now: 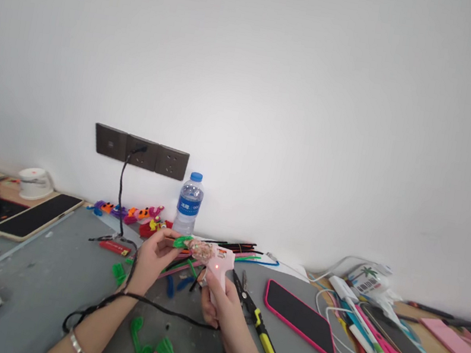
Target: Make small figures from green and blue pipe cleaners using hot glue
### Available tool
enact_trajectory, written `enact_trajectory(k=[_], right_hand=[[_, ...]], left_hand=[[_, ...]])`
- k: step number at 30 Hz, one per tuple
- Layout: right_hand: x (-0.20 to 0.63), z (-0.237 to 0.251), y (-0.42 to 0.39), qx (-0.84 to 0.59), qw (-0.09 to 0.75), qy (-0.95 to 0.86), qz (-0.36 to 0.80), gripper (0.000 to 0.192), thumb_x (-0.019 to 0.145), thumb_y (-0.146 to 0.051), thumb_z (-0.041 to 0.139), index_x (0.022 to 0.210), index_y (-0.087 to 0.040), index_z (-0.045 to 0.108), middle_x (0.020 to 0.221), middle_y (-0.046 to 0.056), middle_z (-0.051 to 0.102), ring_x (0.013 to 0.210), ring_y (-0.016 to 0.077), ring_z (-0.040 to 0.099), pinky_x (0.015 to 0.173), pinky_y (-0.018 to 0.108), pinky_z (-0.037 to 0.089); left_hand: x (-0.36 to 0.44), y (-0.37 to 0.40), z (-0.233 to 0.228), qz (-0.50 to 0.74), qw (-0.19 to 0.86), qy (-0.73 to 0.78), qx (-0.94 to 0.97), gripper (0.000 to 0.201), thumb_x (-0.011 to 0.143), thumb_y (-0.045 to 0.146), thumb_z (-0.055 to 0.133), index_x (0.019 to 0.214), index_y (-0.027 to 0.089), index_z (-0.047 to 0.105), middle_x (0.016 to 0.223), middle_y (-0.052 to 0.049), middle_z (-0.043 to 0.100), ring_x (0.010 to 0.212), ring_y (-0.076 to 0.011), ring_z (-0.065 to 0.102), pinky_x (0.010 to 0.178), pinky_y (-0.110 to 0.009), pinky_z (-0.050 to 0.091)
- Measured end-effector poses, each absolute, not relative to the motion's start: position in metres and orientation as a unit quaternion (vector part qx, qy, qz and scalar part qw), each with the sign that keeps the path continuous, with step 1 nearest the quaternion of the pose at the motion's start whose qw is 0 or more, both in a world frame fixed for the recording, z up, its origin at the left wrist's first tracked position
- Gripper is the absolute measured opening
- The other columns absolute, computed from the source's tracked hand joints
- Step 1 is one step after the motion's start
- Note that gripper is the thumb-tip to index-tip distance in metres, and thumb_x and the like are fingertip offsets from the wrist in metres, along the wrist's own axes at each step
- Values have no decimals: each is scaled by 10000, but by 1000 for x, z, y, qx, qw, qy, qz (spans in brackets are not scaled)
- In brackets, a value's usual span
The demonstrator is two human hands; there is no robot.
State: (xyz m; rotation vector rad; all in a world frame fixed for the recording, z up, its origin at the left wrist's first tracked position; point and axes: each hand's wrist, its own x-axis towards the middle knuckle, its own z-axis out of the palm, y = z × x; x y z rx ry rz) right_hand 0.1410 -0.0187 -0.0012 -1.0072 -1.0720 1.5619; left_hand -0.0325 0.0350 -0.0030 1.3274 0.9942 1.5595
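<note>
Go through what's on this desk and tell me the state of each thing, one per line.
Glue gun: held in right hand, red light on, nozzle at a green pipe cleaner.
Green pipe cleaner: pinched in left hand.
Water bottle: upright, cap on.
Pink-cased phone: flat, screen dark.
Black cord: plugged into the wall socket.
Yellow-handled pliers: lying on the desk, unheld.

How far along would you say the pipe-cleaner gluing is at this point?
Done: a row of finished figures sits by the wall. In hand: the right hand holds the glue gun to a green piece in the left hand. Left: loose green pieces on the table.
</note>
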Motion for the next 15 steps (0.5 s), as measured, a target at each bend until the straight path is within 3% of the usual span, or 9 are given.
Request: enact_trajectory(k=[15], right_hand=[[140, 1, -19, -427, 483, -436, 628, 558, 700, -705, 646, 795, -169, 524, 379, -134, 339, 320, 14, 163, 306, 149, 154]], left_hand=[[-34, 35, -6, 630, 404, 400, 529, 199, 691, 268, 716, 856, 188, 637, 843, -43, 712, 826, -224, 702, 764, -347, 575]])
